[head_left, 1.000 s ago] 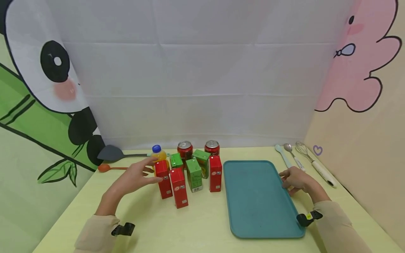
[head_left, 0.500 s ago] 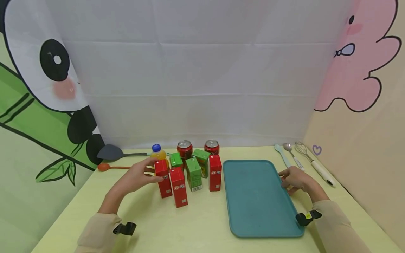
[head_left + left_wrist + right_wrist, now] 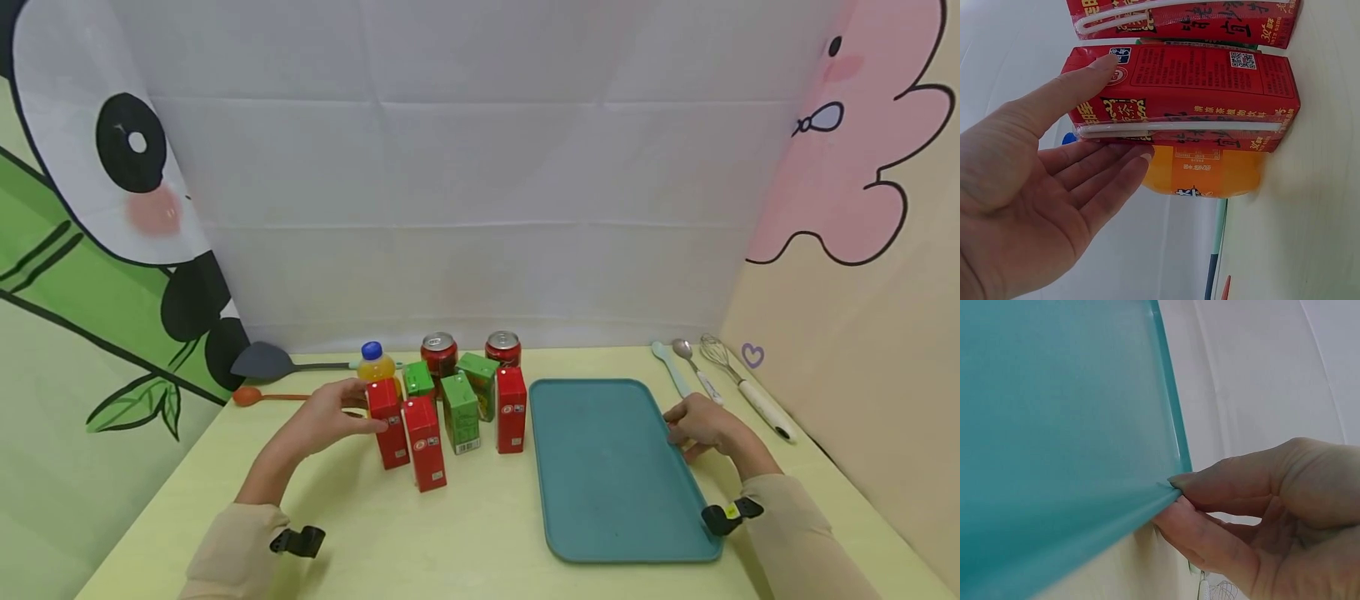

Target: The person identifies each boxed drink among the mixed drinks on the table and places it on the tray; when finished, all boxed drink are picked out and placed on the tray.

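Observation:
My left hand [image 3: 330, 422] is at the leftmost red drink carton [image 3: 387, 423], which stands upright. In the left wrist view the thumb lies on the face of this carton [image 3: 1191, 87] near its top, and the fingers reach round its other side, so the hand pinches it. An orange drink bottle [image 3: 375, 364] with a blue cap stands behind. Just right of the held carton is a second red carton [image 3: 425, 446]. My right hand [image 3: 703, 427] pinches the right rim of a teal tray [image 3: 622, 475]; the right wrist view shows thumb above and fingers below the rim [image 3: 1175, 490].
Green cartons [image 3: 461, 412], another red carton [image 3: 511, 411] and two red cans [image 3: 502, 348] stand close together. A dark spatula [image 3: 264, 363] and an orange spoon [image 3: 247, 397] lie at left. Right of the tray lie a light spatula [image 3: 670, 367], a spoon [image 3: 697, 371] and a whisk [image 3: 750, 392].
My left hand has shifted very slightly to the right against the leftmost red carton. The right hand and the tray have kept their places.

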The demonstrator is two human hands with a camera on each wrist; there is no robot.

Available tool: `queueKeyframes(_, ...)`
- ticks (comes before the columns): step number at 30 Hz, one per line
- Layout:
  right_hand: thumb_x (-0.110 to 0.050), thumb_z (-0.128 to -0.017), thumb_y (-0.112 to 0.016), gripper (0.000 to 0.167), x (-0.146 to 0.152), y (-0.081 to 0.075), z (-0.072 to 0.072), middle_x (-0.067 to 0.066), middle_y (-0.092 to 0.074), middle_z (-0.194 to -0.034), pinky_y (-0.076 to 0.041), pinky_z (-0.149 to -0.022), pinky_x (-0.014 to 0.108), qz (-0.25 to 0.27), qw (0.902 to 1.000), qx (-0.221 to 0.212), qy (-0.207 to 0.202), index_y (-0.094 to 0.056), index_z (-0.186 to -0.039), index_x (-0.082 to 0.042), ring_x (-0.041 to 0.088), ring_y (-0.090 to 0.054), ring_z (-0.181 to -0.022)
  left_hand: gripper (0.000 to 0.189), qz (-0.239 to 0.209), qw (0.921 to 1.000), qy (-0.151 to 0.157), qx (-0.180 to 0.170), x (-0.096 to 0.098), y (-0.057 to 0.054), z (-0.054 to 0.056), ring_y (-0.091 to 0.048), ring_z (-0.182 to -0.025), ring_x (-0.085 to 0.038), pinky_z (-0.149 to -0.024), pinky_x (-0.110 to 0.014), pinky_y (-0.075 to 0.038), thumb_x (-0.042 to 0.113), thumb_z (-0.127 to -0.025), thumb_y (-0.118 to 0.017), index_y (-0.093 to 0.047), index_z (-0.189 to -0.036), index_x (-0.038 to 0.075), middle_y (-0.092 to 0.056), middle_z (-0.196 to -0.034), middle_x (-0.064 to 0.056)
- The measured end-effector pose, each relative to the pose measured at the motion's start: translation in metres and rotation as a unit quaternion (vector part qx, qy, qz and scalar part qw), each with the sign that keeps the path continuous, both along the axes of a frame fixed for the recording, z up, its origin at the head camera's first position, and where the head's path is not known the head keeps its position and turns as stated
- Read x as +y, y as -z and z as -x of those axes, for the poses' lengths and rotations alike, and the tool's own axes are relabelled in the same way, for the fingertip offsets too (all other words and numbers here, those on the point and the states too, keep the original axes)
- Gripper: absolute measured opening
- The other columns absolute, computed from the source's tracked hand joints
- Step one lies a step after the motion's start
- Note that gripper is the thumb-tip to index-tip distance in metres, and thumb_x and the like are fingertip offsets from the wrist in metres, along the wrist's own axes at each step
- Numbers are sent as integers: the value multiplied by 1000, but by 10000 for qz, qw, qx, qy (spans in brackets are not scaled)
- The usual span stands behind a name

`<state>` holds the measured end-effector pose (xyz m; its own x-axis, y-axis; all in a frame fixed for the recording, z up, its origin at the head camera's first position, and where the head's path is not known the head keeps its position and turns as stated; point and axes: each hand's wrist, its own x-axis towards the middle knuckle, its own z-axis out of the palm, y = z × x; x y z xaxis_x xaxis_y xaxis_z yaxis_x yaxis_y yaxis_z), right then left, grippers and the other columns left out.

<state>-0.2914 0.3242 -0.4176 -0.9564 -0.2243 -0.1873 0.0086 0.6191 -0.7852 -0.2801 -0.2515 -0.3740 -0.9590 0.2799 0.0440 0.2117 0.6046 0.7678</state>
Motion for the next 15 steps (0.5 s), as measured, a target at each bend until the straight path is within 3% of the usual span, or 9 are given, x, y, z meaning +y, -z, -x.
queueKeyframes(5, 11, -88, -61, 47, 0, 0, 0, 43, -48, -132, -61, -62, 43, 25, 10000, 12, 31, -46, -130, 26, 37, -65, -103, 76, -125, 9998, 23, -130, 1, 1, 1, -54, -125, -44, -92, -47, -55, 28, -84, -82, -46, -141, -6, -56, -136, -24)
queueKeyframes(15, 10, -86, -63, 49, -1, 0, 0, 42, -51, -129, -61, -61, 42, -5, 10000, 6, 38, -47, -130, 26, 29, -65, -95, 70, 102, 9997, 189, -121, 2, 6, 2, -58, -120, -38, -93, -47, -54, 28, -83, -84, -53, -137, -3, -63, -128, -17)
